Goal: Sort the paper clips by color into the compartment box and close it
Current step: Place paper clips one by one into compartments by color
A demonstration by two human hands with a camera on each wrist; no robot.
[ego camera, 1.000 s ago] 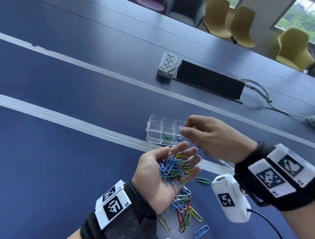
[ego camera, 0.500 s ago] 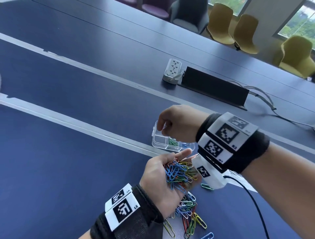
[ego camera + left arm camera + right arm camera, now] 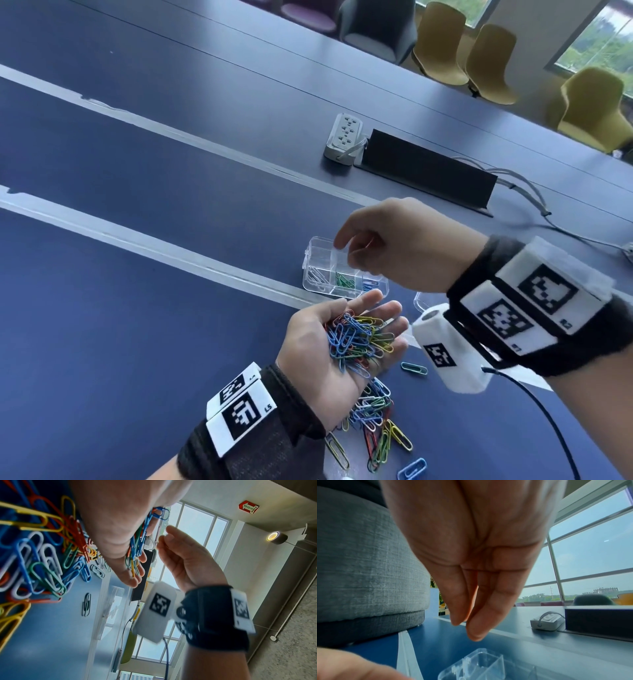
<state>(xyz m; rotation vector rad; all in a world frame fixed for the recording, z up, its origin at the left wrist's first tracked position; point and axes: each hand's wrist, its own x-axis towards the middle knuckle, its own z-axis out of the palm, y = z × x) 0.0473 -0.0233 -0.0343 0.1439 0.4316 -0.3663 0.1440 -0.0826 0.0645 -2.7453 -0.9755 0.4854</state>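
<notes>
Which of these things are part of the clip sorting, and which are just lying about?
Part of the job: compartment box; handful of clips in the left hand; loose clip pile.
Just lying about: power strip; black panel; yellow chairs.

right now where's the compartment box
In the head view the clear compartment box sits open on the table near centre, under the right hand and just beyond the left hand.

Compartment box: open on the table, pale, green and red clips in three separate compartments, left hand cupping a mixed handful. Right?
No, red is wrong. The head view shows the compartment box holding pale clips, green clips and blue clips in separate compartments. The rest stands: the left hand does cup a mixed handful.
</notes>
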